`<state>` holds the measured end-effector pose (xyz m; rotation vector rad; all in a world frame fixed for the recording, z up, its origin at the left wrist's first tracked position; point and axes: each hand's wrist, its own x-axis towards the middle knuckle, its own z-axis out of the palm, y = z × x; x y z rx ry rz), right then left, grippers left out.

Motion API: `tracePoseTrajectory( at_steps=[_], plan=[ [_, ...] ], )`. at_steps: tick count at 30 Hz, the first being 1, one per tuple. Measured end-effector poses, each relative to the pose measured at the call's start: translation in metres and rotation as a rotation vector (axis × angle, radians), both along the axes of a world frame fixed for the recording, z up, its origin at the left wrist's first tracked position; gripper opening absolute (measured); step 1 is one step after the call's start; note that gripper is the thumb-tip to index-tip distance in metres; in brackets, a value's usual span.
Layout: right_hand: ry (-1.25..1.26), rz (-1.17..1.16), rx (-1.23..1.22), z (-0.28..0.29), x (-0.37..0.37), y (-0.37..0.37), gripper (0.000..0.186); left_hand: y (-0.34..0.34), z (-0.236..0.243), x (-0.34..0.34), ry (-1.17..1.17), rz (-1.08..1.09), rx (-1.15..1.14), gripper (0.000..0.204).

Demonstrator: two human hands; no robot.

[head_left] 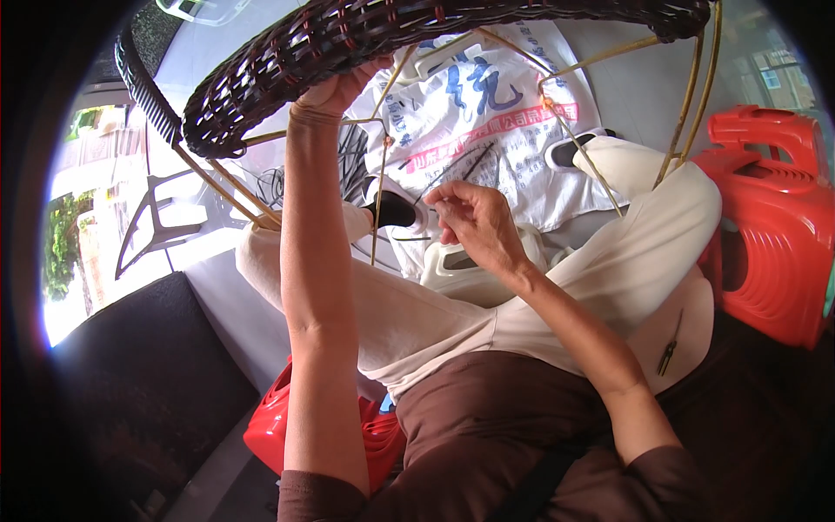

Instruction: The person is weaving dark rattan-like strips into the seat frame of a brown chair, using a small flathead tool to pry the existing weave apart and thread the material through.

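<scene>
A dark brown woven wicker band [365,43], part of a wicker chair with thin yellowish frame rods [687,96], arches across the top. My left hand [344,89] is raised to its lower edge, with its fingers closed there and partly hidden by the weave. My right hand [477,222] is lower, in front of my lap, its thumb and fingers drawn together. A thin dark strand passes near those fingertips; whether they hold it I cannot tell. Beneath the frame lies a white printed sack [522,148] with blue and red markings.
Red plastic stools [783,235] stand at the right, and another red plastic piece [270,426] is by my left side. A thin tool with a dark handle [667,358] lies beside my right thigh. Dark loose strands [344,161] are bunched at the left of the sack.
</scene>
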<state>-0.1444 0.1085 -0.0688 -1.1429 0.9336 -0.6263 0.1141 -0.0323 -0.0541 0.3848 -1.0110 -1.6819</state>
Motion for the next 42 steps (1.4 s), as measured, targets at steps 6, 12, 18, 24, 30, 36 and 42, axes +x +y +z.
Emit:
tracePoseTrajectory(
  at_steps=[6, 12, 18, 24, 30, 36, 42],
  plan=[
    [0.005, 0.004, 0.021, -0.003, -0.001, 0.0, 0.013, -0.003, 0.003, -0.005, 0.107, -0.044, -0.07, 0.041],
    [0.034, 0.004, 0.025, 0.0, -0.002, -0.001, 0.012, -0.006, -0.004, -0.004, 0.108, -0.086, -0.055, 0.047],
    [0.005, -0.043, -0.031, 0.015, -0.006, -0.021, 0.013, -0.001, 0.001, 0.002, 0.148, -0.108, -0.047, 0.046],
    [0.123, -0.221, -0.696, 0.055, 0.007, -0.056, 0.017, -0.001, 0.007, 0.003, 0.109, -0.124, -0.074, 0.049],
    [0.058, -0.382, -1.088, 0.09, 0.032, -0.08, 0.019, -0.001, 0.003, 0.003, 0.237, -0.08, 0.107, 0.064],
    [0.144, -0.47, -1.168, 0.095, 0.042, -0.079, 0.013, -0.001, 0.002, 0.002, 0.277, -0.163, 0.004, 0.047],
    [0.104, -0.525, -1.164, 0.093, 0.048, -0.08, 0.015, 0.002, 0.004, -0.006, 0.256, -0.149, -0.041, 0.045]
  ],
)
